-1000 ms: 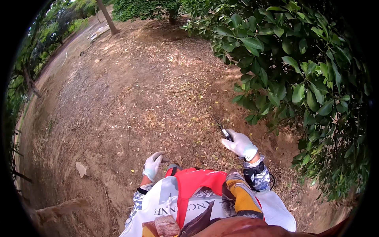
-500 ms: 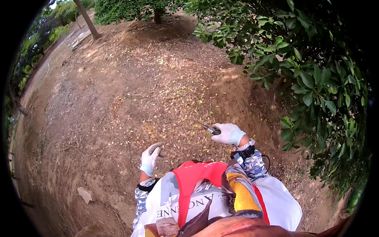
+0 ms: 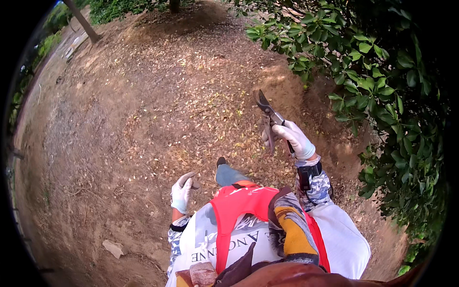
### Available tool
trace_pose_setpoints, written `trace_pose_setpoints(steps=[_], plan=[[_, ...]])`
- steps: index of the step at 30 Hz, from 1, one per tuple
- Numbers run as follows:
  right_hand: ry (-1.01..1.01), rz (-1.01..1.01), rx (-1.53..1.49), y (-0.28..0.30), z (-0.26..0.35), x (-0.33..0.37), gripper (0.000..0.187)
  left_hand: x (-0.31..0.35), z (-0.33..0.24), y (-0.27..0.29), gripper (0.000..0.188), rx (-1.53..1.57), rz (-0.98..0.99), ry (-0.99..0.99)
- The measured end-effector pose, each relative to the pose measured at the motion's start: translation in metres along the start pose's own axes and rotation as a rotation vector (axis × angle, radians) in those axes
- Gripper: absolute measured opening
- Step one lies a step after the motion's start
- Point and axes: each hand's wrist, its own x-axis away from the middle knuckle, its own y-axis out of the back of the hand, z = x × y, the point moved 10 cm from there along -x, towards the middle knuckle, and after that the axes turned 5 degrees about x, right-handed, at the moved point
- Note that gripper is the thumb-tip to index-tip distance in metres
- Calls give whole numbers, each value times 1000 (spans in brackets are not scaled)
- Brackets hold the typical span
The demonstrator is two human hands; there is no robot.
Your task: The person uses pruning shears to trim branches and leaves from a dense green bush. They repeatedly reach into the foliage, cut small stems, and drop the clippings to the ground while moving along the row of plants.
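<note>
My right hand (image 3: 298,138), in a white glove, is closed round a pair of pruning shears (image 3: 270,110). The dark curved blade points up and away to the left, and the handles lie along the palm. Part of the grip is hidden by the fingers. Low on the left, my gloved left hand (image 3: 181,193) hangs beside my body, its thumb and fingers apart with nothing seen between them. Nearest to the shears on the right are leafy green branches (image 3: 366,83), which the tool does not touch.
Brown soil with scattered dry leaves (image 3: 191,110) covers the sloping ground. A pale stone (image 3: 114,248) lies at the lower left. A slim tree trunk (image 3: 82,21) rises at the upper left. My shoe (image 3: 221,161) shows ahead of the red apron (image 3: 241,203).
My right hand has risen forward and slightly right, turning the shears so their blades show more fully. My left hand has hardly moved. One foot has come into view.
</note>
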Motion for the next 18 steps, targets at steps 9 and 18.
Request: trace_pose_setpoints(steps=[9, 18], plan=[[278, -156, -433, 43, 53, -102, 64, -105, -60, 45, 31, -105, -74, -62], [229, 2, -647, 38, 43, -172, 65, -248, -115, 13, 33, -150, 86, 19]])
